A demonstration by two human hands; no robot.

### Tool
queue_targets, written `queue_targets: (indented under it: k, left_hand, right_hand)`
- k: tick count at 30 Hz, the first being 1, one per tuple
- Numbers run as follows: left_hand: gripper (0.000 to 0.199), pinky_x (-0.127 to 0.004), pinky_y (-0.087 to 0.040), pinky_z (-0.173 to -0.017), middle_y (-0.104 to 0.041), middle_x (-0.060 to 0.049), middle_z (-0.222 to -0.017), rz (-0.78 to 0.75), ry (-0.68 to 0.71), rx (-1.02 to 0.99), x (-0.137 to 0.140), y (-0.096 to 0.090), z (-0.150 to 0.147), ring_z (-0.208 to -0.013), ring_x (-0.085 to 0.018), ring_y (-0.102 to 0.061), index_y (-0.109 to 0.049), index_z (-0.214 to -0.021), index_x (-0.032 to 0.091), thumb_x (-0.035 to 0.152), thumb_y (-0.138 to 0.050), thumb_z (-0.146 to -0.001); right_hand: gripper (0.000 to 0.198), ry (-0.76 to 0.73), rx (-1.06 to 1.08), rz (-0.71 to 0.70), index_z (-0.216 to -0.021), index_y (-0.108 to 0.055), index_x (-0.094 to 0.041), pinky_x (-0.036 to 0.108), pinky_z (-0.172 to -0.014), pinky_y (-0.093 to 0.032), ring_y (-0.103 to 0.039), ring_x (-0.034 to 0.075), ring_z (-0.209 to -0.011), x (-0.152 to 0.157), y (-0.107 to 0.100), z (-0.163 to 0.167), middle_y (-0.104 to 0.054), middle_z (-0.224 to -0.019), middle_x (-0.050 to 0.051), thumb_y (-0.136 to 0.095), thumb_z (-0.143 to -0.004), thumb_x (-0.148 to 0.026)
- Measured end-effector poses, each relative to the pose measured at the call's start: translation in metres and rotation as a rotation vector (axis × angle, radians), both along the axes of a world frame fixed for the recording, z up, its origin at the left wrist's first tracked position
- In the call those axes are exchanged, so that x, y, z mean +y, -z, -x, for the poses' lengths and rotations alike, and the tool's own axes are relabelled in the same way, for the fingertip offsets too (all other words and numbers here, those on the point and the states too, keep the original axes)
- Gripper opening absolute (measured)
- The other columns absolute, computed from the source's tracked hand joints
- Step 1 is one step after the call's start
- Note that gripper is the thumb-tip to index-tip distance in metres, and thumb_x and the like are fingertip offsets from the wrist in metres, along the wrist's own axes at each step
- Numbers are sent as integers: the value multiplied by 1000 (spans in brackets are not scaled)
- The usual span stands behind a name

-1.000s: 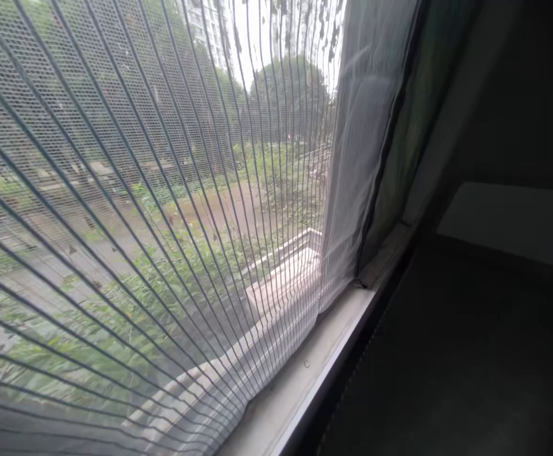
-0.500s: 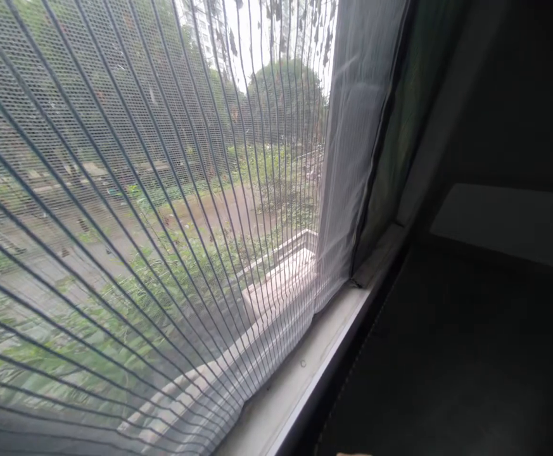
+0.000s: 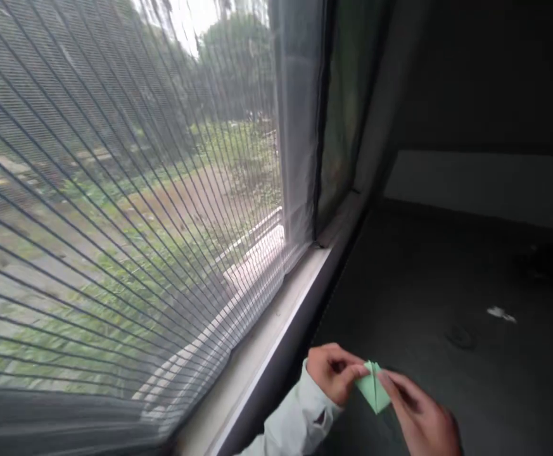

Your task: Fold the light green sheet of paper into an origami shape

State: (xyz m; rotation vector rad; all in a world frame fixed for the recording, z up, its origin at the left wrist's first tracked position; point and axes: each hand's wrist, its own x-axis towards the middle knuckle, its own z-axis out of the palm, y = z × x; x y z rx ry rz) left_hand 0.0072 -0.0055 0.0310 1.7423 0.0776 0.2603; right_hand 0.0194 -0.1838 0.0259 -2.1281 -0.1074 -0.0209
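Folded green paper (image 3: 374, 391) pinched between my two hands, beside the window sill (image 3: 283, 310).
My left hand (image 3: 334, 372), in a pale sleeve (image 3: 299, 411), has thumb and fingers closed on the paper's upper left edge; my right hand (image 3: 421, 411) has its fingers closed on the upper right side. The paper hangs between them, a narrow tip pointing down and a crease running down its middle, above a dark surface (image 3: 400, 278) too dim to name. A white scrap (image 3: 501, 315) lies farther off. To the left, a pleated mesh screen (image 3: 114, 253) covers the window, with greenery showing through.
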Motion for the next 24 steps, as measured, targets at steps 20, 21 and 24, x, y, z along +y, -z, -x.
queue_targets:
  k: [20,21,24]
  left_hand:
    - [20,-21,-40,-50,-65,-3,-60,79,-130,-174,-13,-27,17,-55,-11,-56,-81,-72,18,35,-74,-81]
    - [21,-20,-41,-49,-64,-2,-60,106,-151,-165,-14,-27,17,-54,-10,-55,-80,-72,18,36,-74,-80]
    - [27,-18,-39,-40,-62,0,-60,251,-218,-77,-17,-27,18,-47,-8,-52,-77,-72,16,42,-75,-78]
  right_hand:
    - [34,130,47,-555,-91,-81,-21,29,-77,-60,-73,25,-85,14,-28,22,-80,-91,7,-75,-79,-52]
    - [34,162,55,-603,-91,-80,-21,29,-79,-59,-73,24,-85,14,-26,22,-80,-90,6,-76,-79,-52]
    - [34,262,29,-706,-90,-77,-20,25,-76,-58,-71,20,-83,13,-23,21,-78,-87,5,-78,-78,-52]
